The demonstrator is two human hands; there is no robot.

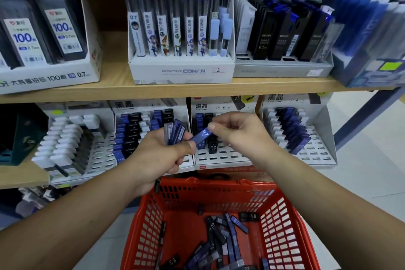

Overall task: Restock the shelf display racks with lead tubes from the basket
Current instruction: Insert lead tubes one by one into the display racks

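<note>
Head view, left hand (pixel 162 155) gripping a bundle of blue tubes (pixel 175 131), right hand (pixel 238 136) pinching a single blue tube (pixel 202 135), both above the near red basket (pixel 282 215) of loose tubes (pixel 228 232), display racks (pixel 219 156) just beyond.

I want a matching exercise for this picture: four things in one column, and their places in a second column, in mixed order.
Column A
1. single blue lead tube
2. stack of blue lead tubes
3. red basket
4. Detective Conan box

Column B
a. on the upper shelf
b. pinched by the right hand
c. lowest in the picture
d. in the grip of the left hand

Pairs: 1-b, 2-d, 3-c, 4-a
</note>
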